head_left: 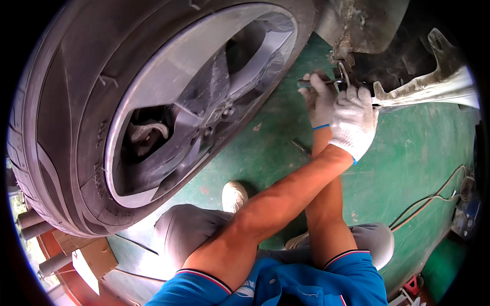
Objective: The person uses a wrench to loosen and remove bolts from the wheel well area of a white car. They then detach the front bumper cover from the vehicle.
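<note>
My forearms cross, so my left hand [353,118] lies right of my right hand [320,102]. Both wear white knit gloves and work at the underside of a car's body edge [429,92]. A slim shiny metal bar [326,81] runs sideways through the fingers of my right hand, which are curled around it; its kind is unclear. A second bright metal rod [345,74] rises past the fingertips of my left hand toward a rusty bracket [343,51]. My left fingers are bent and pressed together; what they grip is mostly hidden.
A large tyre [76,153] with a grey alloy wheel [204,97] fills the left. A short metal tool [301,148] lies on the green floor [265,153]. A cable [429,199] runs along the right. A cardboard box [94,257] stands at lower left.
</note>
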Available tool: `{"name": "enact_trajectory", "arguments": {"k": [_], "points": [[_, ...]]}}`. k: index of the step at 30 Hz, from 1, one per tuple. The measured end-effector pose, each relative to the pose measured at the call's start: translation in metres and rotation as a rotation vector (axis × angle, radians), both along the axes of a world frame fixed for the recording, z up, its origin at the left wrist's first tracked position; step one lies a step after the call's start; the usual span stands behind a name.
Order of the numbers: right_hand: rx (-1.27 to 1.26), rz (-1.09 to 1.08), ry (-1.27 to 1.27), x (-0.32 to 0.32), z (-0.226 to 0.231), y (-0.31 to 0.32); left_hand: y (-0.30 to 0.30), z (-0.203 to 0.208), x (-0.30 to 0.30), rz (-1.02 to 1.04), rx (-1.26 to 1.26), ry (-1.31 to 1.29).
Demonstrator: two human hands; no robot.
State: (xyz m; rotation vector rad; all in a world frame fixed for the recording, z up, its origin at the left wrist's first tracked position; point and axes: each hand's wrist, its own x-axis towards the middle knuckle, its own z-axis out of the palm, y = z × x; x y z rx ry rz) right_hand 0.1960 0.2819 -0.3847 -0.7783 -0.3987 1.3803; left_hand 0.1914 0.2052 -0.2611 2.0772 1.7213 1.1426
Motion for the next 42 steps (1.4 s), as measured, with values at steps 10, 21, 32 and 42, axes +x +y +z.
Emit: {"name": "enact_trajectory", "arguments": {"k": [10,21,32,42], "points": [[0.056,0.135,-0.089,-0.006,0.063,-0.037,0.008,-0.014,0.006,-0.011,0.127,-0.088],[-0.221,-0.004,-0.530,0.002,-0.013,-0.010,0.004,0.010,-0.003,-0.054,0.050,0.043],[-0.074,0.040,-0.196,-0.009,0.002,-0.003,0.008,-0.003,0.004,-0.032,0.050,0.069],[0.244,0.317,0.610,0.008,0.005,0.002,0.010,-0.009,0.007,-0.002,0.104,0.018]]}}
